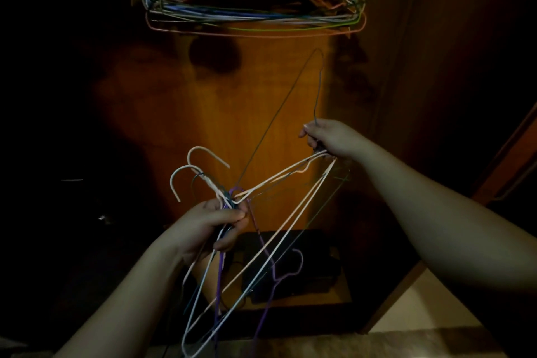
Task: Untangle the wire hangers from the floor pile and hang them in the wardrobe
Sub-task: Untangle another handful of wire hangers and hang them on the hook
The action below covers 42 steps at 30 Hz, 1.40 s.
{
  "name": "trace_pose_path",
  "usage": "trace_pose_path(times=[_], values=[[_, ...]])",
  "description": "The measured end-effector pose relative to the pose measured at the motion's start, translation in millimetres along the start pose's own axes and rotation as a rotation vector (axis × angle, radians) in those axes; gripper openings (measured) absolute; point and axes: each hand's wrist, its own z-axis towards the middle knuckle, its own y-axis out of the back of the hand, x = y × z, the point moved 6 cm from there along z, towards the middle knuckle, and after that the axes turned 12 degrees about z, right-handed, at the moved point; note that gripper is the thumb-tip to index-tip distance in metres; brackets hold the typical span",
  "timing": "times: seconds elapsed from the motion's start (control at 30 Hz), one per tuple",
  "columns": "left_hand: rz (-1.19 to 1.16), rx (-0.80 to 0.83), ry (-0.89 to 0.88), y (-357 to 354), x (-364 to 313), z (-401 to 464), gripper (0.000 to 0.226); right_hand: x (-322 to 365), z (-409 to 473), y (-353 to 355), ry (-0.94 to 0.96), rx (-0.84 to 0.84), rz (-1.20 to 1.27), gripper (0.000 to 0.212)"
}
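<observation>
Mid-untangle, in front of the open wardrobe [261, 102]: left hand [209, 227] curled round the necks of the tangled hangers [261, 241], right hand [328, 138] pinching a dark hanger [279, 113] plus the bundle's corner. Hung hangers [255, 13] already overhead. Next, probably: work the dark one free of the knot at the necks, then hook it up.

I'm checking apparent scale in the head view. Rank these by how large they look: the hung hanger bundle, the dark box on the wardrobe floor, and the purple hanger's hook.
1. Hung hanger bundle
2. Dark box
3. Purple hanger's hook
</observation>
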Motion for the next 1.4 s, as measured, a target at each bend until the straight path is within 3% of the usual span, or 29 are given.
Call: trace_pose_path(times=[0.27, 0.47, 0.77, 0.93, 1.07, 1.23, 1.4], values=[[0.237, 0.078, -0.032, 5, -5, 5, 0.047, 1, -6, 26, -0.004, -0.099, -0.057, 0.025], [0.283, -0.071, 0.013, 24, 7, 2, 0.048, 12, -16, 67, 0.053, -0.33, -0.209, 0.028], [0.289, -0.128, 0.142, 42, 27, 2, 0.04, 6, -14, 91, -0.104, -0.43, -0.3, 0.029], [0.374, -0.162, 0.263, 40, 55, 10, 0.043, -12, -19, 76, -0.291, -0.39, 0.123, 0.025], [0.351, -0.252, 0.313, 37, 72, 16, 0.04, -8, -29, 58, -0.324, -0.331, 0.474, 0.027], [0.17, -0.426, 0.342, 43, 69, 26, 0.048, -4, -39, 32, -0.388, -0.247, 0.944, 0.024], [-0.027, -0.536, 0.3, 39, 45, 31, 0.052, -4, -45, 12, -0.408, -0.241, 1.084, 0.026]])
